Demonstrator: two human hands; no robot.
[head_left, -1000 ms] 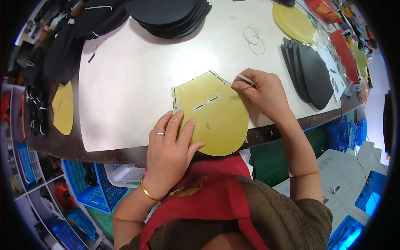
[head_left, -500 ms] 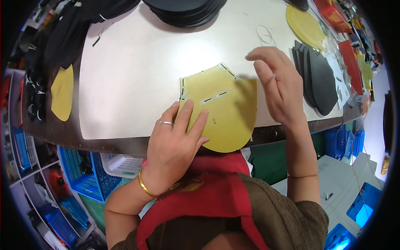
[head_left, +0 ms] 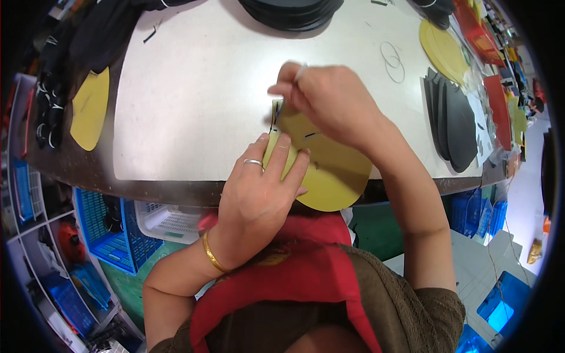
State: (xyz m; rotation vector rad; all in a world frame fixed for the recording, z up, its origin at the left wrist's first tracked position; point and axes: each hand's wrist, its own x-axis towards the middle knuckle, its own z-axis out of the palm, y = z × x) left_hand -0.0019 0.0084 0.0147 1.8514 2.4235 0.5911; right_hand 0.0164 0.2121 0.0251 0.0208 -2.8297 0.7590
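- The yellow template [head_left: 329, 176], a flat rounded sheet with small slots cut in it, lies at the near edge of the pale surface [head_left: 194, 112], its curved end hanging a little over the rim toward the person.
- The left hand [head_left: 265, 188] lies flat and spread on the near left part of the sheet, fingers extended and pressing down; it grips nothing, only pins the sheet. A ring shows on one finger and a gold bangle on the wrist.
- The right hand [head_left: 329, 103] is curled over the far corner of the sheet, fingers bunched around a thin pale marking tool [head_left: 300, 72] whose end sticks out at the top; the tip is hidden under the hand.
- Judged from this, the step in hand is marking along the template's far edge or slots, with the sheet held steady.
- The next move seems to call for firm downward pressure from the left hand while the tool follows the edge, since any slip would throw the marks off.
- Around them: a stack of black cut pieces [head_left: 291, 12] at the far side, more black pieces [head_left: 453, 117] fanned at the right, a second yellow sheet [head_left: 88, 109] at the left, and a loop of thin wire [head_left: 393, 59].
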